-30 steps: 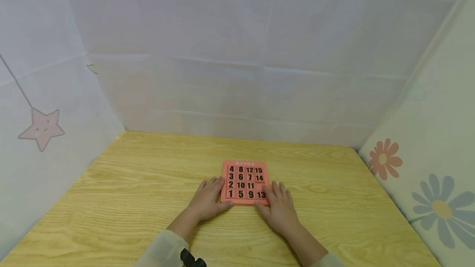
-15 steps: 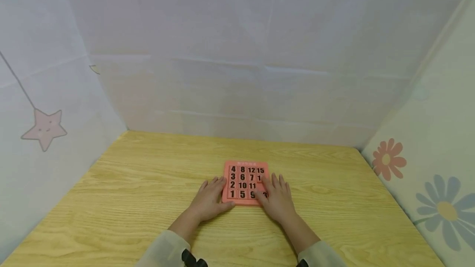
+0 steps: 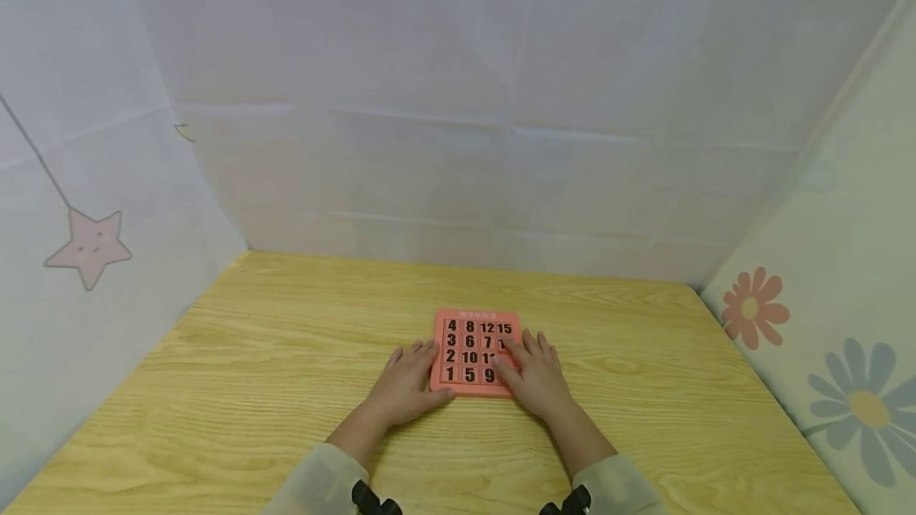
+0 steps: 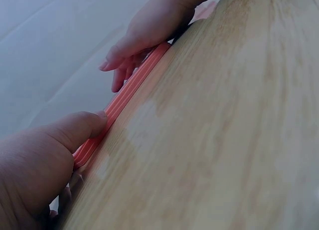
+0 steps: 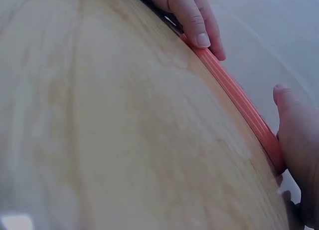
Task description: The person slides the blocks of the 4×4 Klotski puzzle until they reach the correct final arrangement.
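A pink sliding number puzzle (image 3: 469, 374) lies flat on the wooden table, its black-numbered tiles facing up. My left hand (image 3: 402, 389) holds its near left corner, fingers along the left side and thumb on the near edge. The left wrist view shows that thumb (image 4: 87, 124) against the ridged pink edge. Over the puzzle's right side is my right hand (image 3: 540, 381), index finger at the tile below 15 and thumb over the tiles beside 11. In the right wrist view the right thumb (image 5: 283, 98) is raised above the board. The lower right tiles are hidden under this hand.
The wood-grain table (image 3: 286, 324) extends around the puzzle. A pale cloth backdrop (image 3: 429, 141) rises behind it, with printed side cloths left and right. Black straps with small devices (image 3: 374, 499) are on both wrists.
My right hand has slid up and inward over the board; its thumb has left the near edge and its index finger has gone from the gap to the 14 tile. The left hand keeps its hold.
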`<state>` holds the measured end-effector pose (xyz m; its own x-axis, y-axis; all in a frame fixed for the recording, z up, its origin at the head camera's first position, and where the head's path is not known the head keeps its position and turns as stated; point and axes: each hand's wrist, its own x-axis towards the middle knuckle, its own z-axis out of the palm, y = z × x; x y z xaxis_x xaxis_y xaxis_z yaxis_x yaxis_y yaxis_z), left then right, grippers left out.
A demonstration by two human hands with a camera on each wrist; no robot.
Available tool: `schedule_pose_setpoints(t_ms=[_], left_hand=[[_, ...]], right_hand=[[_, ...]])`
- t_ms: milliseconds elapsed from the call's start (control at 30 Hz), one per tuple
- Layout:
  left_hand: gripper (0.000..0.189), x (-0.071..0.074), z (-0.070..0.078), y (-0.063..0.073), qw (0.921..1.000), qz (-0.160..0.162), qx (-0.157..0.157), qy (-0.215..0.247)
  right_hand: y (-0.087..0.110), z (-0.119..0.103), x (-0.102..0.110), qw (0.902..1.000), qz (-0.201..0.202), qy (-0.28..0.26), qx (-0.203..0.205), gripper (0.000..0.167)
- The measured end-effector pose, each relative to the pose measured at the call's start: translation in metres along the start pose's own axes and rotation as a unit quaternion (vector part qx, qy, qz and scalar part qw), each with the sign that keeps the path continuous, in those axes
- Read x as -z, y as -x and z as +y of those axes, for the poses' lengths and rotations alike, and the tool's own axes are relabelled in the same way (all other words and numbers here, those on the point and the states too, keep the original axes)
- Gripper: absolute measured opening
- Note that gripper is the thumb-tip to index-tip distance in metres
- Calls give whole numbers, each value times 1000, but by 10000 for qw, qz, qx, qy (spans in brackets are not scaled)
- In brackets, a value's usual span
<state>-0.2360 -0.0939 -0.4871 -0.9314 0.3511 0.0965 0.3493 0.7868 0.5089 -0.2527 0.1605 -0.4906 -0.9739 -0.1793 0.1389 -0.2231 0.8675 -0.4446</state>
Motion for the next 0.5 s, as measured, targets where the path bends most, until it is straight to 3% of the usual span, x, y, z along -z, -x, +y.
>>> schedule_pose_setpoints(t_ms=[500], left_hand=[[85,1,2,0,10000,-8,18,38]], right_hand=[[13,2,5,9998,-125,66,166,63]])
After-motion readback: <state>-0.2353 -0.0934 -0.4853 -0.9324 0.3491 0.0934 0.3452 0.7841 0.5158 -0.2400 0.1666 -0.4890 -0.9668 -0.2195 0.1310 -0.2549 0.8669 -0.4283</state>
